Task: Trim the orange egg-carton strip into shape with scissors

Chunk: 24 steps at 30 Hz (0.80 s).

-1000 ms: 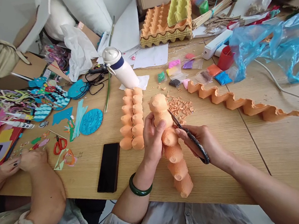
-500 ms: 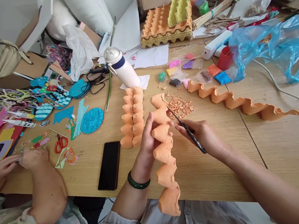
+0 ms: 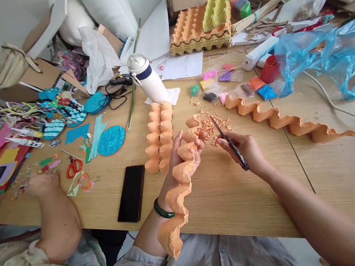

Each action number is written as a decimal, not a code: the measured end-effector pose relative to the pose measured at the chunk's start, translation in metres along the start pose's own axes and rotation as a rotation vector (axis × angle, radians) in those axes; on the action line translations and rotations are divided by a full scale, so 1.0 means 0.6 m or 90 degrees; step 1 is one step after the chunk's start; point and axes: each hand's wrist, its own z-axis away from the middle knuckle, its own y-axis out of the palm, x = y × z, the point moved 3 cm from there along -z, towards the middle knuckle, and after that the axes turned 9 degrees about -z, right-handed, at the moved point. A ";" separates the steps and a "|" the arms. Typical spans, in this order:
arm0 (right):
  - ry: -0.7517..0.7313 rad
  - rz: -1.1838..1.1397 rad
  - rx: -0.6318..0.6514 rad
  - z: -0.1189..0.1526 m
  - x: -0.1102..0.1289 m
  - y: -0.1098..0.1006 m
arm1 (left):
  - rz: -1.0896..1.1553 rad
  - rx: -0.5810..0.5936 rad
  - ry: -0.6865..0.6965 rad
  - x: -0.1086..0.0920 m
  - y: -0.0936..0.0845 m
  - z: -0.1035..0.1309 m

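Note:
My left hand (image 3: 184, 156) grips an orange egg-carton strip (image 3: 177, 193) near its top, hollow side turned toward me; the strip hangs down past the table edge over my lap. My right hand (image 3: 246, 150) holds black scissors (image 3: 228, 141), blades pointing up-left toward a pile of orange cuttings (image 3: 213, 125), a short gap away from the strip. A green bangle (image 3: 162, 210) circles my left wrist. A two-row carton piece (image 3: 159, 136) lies just left of my left hand.
A black phone (image 3: 132, 193) lies near the front edge. A long wavy carton strip (image 3: 288, 121) stretches across the right. A white bottle (image 3: 148, 78), stacked egg trays (image 3: 198, 28), blue plastic bag (image 3: 331, 48) and paper scraps crowd the back. Another person's hands (image 3: 43, 183) work at the left beside red scissors (image 3: 73, 166).
My left hand has rotated the strip from bumps-up to its hollow side and drawn it nearer me. The scissors have pulled away from the strip to the right.

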 end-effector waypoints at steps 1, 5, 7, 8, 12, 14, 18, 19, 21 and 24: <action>0.016 0.000 -0.009 0.000 0.002 -0.004 | -0.022 -0.012 0.003 0.000 -0.002 0.000; 0.063 0.070 -0.010 0.004 0.016 -0.014 | -0.146 -0.054 0.030 -0.001 -0.013 -0.007; 0.058 0.121 -0.020 0.005 0.023 -0.012 | -0.209 -0.052 0.035 0.000 -0.018 -0.010; 0.047 0.150 -0.037 0.005 0.027 -0.009 | -0.238 -0.051 0.037 0.001 -0.019 -0.011; -0.046 0.280 -0.126 0.005 0.035 0.007 | -0.318 -0.073 0.067 0.007 -0.010 -0.007; -0.085 0.349 -0.148 0.004 0.035 0.015 | -0.324 -0.072 0.071 0.011 0.001 -0.004; -0.108 0.451 -0.151 0.004 0.026 0.018 | -0.329 -0.071 0.072 0.015 0.022 0.000; -0.112 0.463 -0.146 0.004 0.024 0.017 | -0.329 -0.075 0.079 0.015 0.025 0.000; -0.111 0.473 -0.137 0.005 0.020 0.017 | -0.321 -0.074 0.082 0.014 0.028 -0.001; -0.084 0.469 -0.123 0.005 0.016 0.017 | -0.297 -0.055 0.076 0.015 0.029 -0.003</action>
